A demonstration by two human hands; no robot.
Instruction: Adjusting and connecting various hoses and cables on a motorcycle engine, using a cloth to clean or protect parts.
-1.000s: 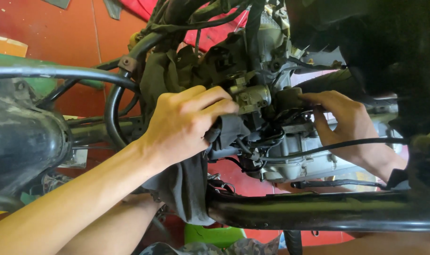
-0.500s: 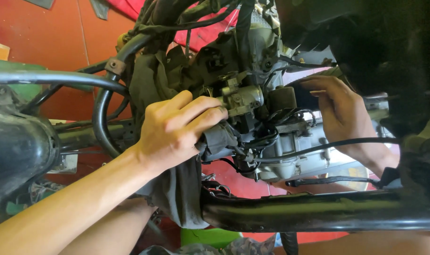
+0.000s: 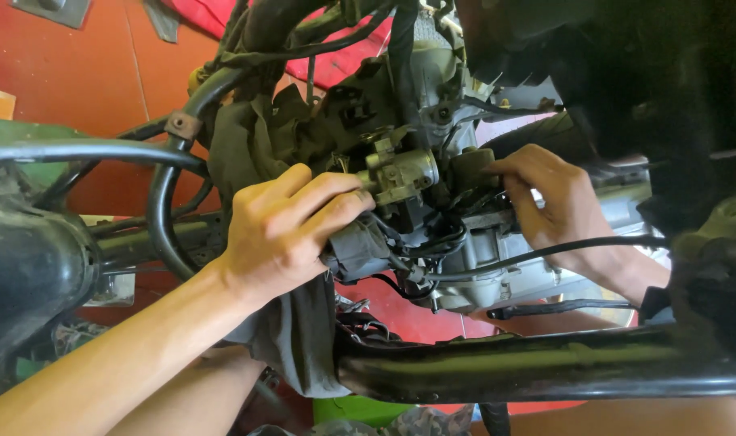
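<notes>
Reaching in among the frame tubes, the left hand wraps its fingers round the carburettor, a grey metal body seated in the middle of the engine under a tangle of black cables; the clasp looks meant to steady it; the right hand comes from the other side, fingertips pinched on a dark rubber intake piece just beside the carburettor, bracing against the left; a black frame tube crosses below both wrists.
</notes>
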